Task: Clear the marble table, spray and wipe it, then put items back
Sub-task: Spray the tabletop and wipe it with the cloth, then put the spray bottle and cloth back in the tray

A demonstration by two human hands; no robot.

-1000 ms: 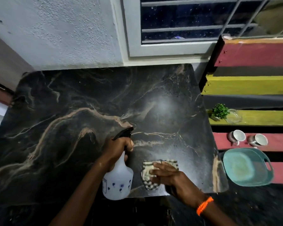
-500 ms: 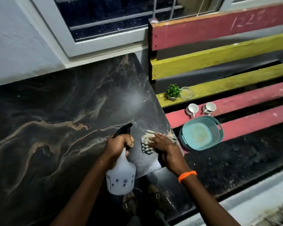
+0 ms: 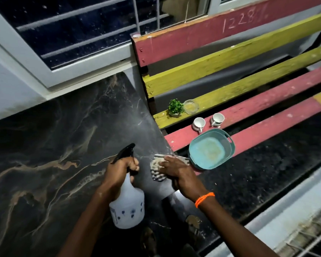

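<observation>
The black marble table (image 3: 59, 145) with tan veins fills the left and middle. My left hand (image 3: 120, 168) grips the neck of a white spray bottle (image 3: 127, 204) with a black trigger head, its nozzle aimed over the tabletop. My right hand (image 3: 176, 168) presses flat on a checked cloth (image 3: 156, 168) at the table's right front corner. On the bench (image 3: 248, 101) to the right sit a teal tray (image 3: 210, 151), two white cups (image 3: 198, 124), a small green plant (image 3: 175, 107) and a glass dish (image 3: 190, 106).
A barred window (image 3: 78, 34) and white wall stand behind the table. The red and yellow slatted bench butts against the table's right edge. Dark speckled floor (image 3: 258, 179) lies below the bench, with a pale ledge at the lower right. Sandalled feet show under the table corner.
My view has swung to the right, bringing more of the bench into sight. My right hand has slid the cloth toward the table's right corner. The left hand keeps the bottle.
</observation>
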